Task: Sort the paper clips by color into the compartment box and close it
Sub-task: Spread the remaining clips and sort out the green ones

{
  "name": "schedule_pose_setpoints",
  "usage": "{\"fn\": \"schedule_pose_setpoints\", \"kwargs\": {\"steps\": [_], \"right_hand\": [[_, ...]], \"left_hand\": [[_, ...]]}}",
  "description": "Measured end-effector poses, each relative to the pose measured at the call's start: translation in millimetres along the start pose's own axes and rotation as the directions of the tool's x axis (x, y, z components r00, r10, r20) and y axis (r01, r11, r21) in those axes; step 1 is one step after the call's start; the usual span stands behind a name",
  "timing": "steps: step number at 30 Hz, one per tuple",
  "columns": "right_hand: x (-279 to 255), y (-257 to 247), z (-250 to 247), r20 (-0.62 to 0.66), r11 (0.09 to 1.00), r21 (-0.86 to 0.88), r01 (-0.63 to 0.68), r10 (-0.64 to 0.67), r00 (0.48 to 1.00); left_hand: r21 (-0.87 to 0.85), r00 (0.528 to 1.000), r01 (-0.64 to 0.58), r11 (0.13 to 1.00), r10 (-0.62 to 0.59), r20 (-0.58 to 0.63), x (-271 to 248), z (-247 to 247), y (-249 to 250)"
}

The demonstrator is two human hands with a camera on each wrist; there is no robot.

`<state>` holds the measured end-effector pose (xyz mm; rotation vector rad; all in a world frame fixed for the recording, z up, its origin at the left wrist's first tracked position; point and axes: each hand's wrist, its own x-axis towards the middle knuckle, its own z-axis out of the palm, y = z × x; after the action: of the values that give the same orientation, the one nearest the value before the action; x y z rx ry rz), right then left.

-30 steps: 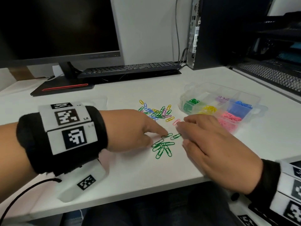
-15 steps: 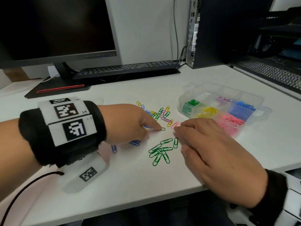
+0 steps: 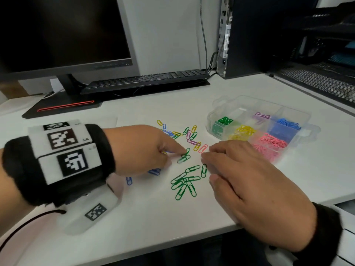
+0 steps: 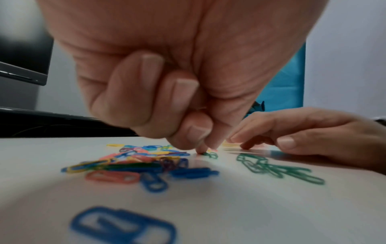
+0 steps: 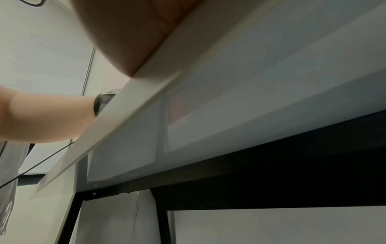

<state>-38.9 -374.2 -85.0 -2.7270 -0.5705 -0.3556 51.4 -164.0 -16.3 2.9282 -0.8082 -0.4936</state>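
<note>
On the white desk (image 3: 134, 237) a loose heap of mixed paper clips (image 3: 184, 134) is seen, with a separate cluster of green clips (image 3: 185, 182) gathered nearer the desk edge. The left hand (image 3: 138, 150) is laid over the near-left side of the heap; its index finger is stretched out and pressed down on a green clip (image 3: 184, 157), while the other fingers are curled into the palm, as the left wrist view makes plain (image 4: 179, 102). Nothing is gripped by it — the clip is only pinned under the fingertip against the desk. A few blue clips (image 3: 153, 171) are partly hidden beneath this hand, and one more (image 3: 129, 180) lies just below it.

The right hand (image 3: 249, 189) is rested flat on the desk to the right of the green cluster, fingers relaxed and close together, pointed toward the heap; no clip is held by it. A pink clip (image 3: 203, 148) lies just beyond its fingertips. In the right wrist view only the heel of the hand and the desk's underside are shown.

The clear compartment box (image 3: 299, 117) stands open on the right, well apart from the left hand — green, yellow, purple, blue and pink clips are already kept in separate compartments. A dark monitor (image 3: 63, 35), a keyboard (image 3: 146, 79) and a computer tower (image 3: 249, 35) are placed at the back.
</note>
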Motion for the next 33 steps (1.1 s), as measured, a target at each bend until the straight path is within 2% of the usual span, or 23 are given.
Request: {"fn": "schedule_pose_setpoints", "kwargs": {"steps": [6, 11, 16, 22, 26, 33], "right_hand": [[0, 0, 1, -0.020, 1.000, 0.013, 0.009, -0.009, 1.000], [0, 0, 0, -0.022, 1.000, 0.012, 0.004, -0.004, 1.000], [0, -1, -1, -0.023, 1.000, 0.025, -0.004, 0.005, 1.000], [-1, 0, 0, -0.016, 1.000, 0.024, -0.007, 0.007, 1.000], [0, -1, -1, -0.019, 1.000, 0.026, -0.010, 0.011, 1.000], [-1, 0, -1, -0.003, 1.000, 0.025, -0.015, 0.015, 1.000]], "left_hand": [[-0.166, 0.998, -0.041, 0.985, 0.050, 0.048, -14, -3, 4], [0.034, 0.998, -0.017, 0.999, 0.019, -0.062, 11, -8, 11], [0.127, 0.999, -0.029, 0.991, 0.027, 0.019, 24, -2, 10], [0.085, 0.998, -0.057, 0.995, 0.060, -0.031, 17, -10, 19], [0.099, 0.994, -0.101, 0.990, 0.096, 0.053, 16, 0, 30], [0.052, 0.999, -0.050, 0.997, 0.050, 0.001, 17, -9, 12]]}}
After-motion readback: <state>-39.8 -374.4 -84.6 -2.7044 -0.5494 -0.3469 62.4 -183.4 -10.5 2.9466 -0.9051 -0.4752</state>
